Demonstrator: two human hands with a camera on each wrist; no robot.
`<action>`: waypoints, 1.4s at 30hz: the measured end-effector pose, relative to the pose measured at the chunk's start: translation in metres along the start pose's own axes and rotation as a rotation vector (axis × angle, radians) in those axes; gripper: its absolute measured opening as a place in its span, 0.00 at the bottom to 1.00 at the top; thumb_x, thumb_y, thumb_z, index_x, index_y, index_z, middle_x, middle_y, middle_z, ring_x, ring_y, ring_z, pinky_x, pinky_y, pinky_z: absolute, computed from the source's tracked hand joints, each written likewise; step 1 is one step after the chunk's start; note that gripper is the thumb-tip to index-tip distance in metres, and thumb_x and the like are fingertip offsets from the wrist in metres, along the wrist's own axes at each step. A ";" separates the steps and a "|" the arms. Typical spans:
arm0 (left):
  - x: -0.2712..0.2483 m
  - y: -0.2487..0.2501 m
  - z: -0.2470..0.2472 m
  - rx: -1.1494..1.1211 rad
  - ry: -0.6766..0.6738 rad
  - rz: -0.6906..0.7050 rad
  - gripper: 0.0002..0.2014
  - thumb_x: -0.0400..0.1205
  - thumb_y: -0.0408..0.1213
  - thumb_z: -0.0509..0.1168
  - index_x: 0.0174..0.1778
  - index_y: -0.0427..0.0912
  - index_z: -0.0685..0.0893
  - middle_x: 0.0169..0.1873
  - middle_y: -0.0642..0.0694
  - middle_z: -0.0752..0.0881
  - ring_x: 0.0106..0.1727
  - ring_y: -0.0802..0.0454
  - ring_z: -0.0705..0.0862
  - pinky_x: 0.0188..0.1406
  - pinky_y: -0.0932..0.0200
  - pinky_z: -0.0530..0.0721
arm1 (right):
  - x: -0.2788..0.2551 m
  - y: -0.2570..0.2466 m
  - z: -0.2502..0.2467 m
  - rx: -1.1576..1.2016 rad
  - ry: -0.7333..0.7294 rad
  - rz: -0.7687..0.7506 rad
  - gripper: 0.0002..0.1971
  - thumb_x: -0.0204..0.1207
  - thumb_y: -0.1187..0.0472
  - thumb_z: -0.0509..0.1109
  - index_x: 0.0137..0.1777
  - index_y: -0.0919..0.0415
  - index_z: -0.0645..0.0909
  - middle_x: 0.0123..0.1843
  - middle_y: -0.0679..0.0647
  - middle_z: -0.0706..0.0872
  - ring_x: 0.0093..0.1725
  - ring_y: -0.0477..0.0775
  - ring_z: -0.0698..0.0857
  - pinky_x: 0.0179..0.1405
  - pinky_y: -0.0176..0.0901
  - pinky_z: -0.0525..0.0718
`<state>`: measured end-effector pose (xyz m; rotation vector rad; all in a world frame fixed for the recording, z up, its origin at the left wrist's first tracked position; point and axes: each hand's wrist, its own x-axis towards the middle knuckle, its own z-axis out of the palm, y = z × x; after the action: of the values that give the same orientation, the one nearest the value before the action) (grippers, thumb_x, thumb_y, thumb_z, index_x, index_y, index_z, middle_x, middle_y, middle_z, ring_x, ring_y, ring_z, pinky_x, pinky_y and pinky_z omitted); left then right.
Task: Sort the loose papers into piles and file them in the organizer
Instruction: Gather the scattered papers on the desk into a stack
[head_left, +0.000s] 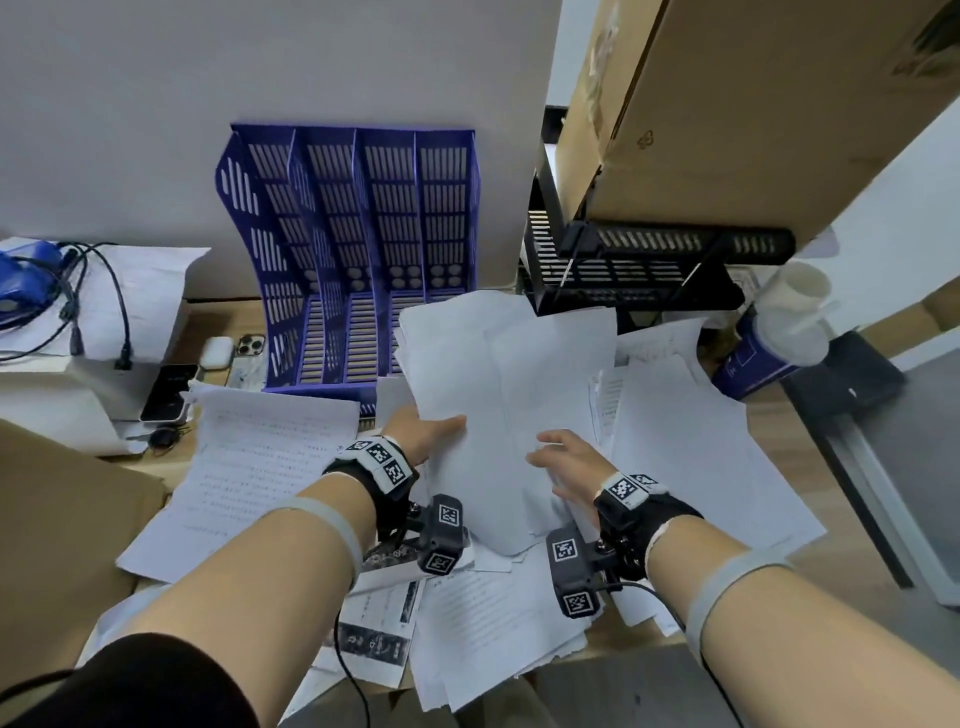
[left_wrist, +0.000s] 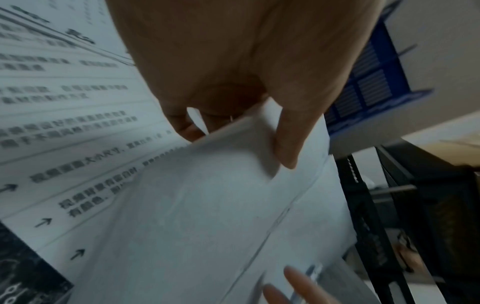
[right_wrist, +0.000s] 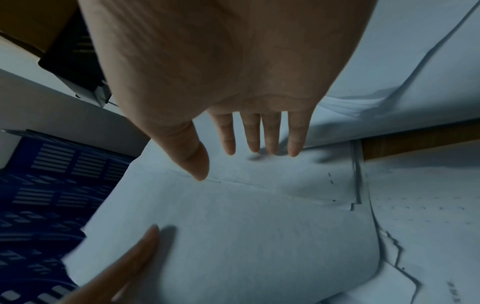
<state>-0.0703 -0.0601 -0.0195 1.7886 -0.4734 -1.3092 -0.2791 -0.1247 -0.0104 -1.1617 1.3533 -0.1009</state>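
Pinching paper stack (head_left: 483, 395) edge: left hand (head_left: 434, 431); right hand (head_left: 563, 462) flat on top (fingers straight), near blue organizer (head_left: 353, 249).

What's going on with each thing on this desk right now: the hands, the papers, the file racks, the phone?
Left hand: pinches the lifted stack's left edge.
Right hand: fingers straight, spread over the stack.
Paper stack: raised, tilted toward the organizer.
Blue organizer: upright, slots show no papers.
Loose papers: scattered, overlapping on the desk.
Black tray: under a cardboard box.
Phone: screen dark.
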 end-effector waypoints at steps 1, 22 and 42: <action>0.003 0.001 0.005 0.022 -0.018 0.010 0.18 0.77 0.34 0.76 0.62 0.37 0.86 0.58 0.40 0.89 0.58 0.42 0.88 0.63 0.47 0.84 | 0.000 0.000 -0.001 -0.032 -0.001 -0.019 0.28 0.78 0.60 0.73 0.77 0.55 0.70 0.76 0.56 0.74 0.72 0.55 0.75 0.75 0.57 0.74; -0.072 0.149 -0.036 0.149 -0.157 0.316 0.28 0.80 0.56 0.69 0.76 0.53 0.76 0.71 0.48 0.81 0.69 0.52 0.82 0.71 0.46 0.79 | -0.042 -0.134 -0.025 0.182 0.302 -0.438 0.17 0.70 0.67 0.71 0.59 0.64 0.82 0.50 0.60 0.89 0.49 0.62 0.89 0.53 0.57 0.89; -0.022 0.067 0.085 0.051 -0.237 0.209 0.08 0.76 0.31 0.75 0.50 0.38 0.87 0.46 0.36 0.92 0.46 0.37 0.90 0.40 0.50 0.90 | -0.077 0.021 -0.125 0.168 0.208 -0.074 0.13 0.77 0.65 0.75 0.60 0.56 0.84 0.58 0.59 0.90 0.58 0.63 0.89 0.56 0.56 0.89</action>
<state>-0.1447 -0.1172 0.0389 1.5827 -0.8090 -1.3757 -0.4120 -0.1373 0.0553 -1.0811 1.4537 -0.3912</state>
